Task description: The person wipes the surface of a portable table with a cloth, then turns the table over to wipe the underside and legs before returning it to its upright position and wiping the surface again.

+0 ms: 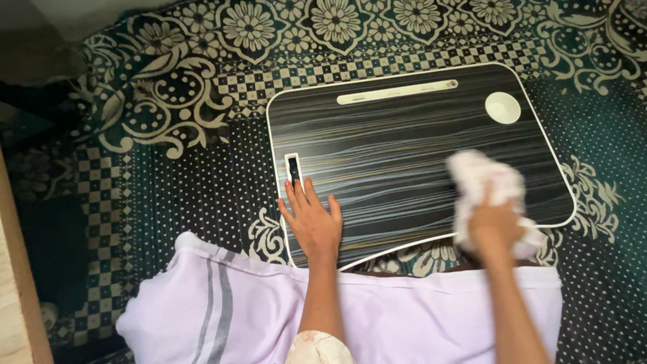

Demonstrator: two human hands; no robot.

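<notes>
A dark, wood-striped lap table [397, 141] with a white rim lies on a patterned green cloth. My left hand [312, 219] rests flat on its near left corner, fingers apart, just below a small rectangular slot [294, 169]. Over the table's near right edge my right hand [495, 226] grips a crumpled white cloth [484, 176], blurred with motion. A long pale groove [397, 92] and a round white cup recess [503, 107] sit along the far side of the table.
The green and white patterned cloth [175, 121] covers the floor all round. A pale lilac garment with grey stripes [236, 310] lies across my lap at the bottom. A wooden edge [13, 290] runs along the left.
</notes>
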